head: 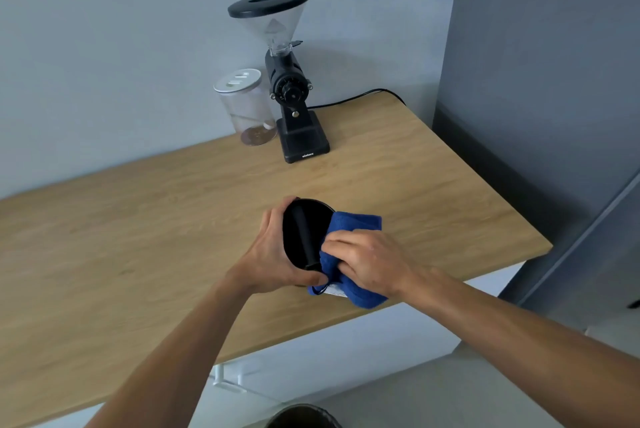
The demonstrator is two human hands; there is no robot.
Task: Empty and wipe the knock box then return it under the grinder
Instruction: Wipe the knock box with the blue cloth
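Note:
The round black knock box (294,237) with a black bar across its mouth is tilted toward me above the wooden counter (138,237). My left hand (273,254) grips its left side and rim. My right hand (367,261) presses a blue cloth (353,223) against the box's right rim and inner wall. The black grinder (294,98) with a clear hopper stands at the back of the counter, apart from the box.
A clear jar (247,109) with a white lid stands left of the grinder. A black cable (356,98) runs behind the grinder. A dark bin rim (304,415) shows at the bottom edge. A grey wall panel (554,81) rises at the right.

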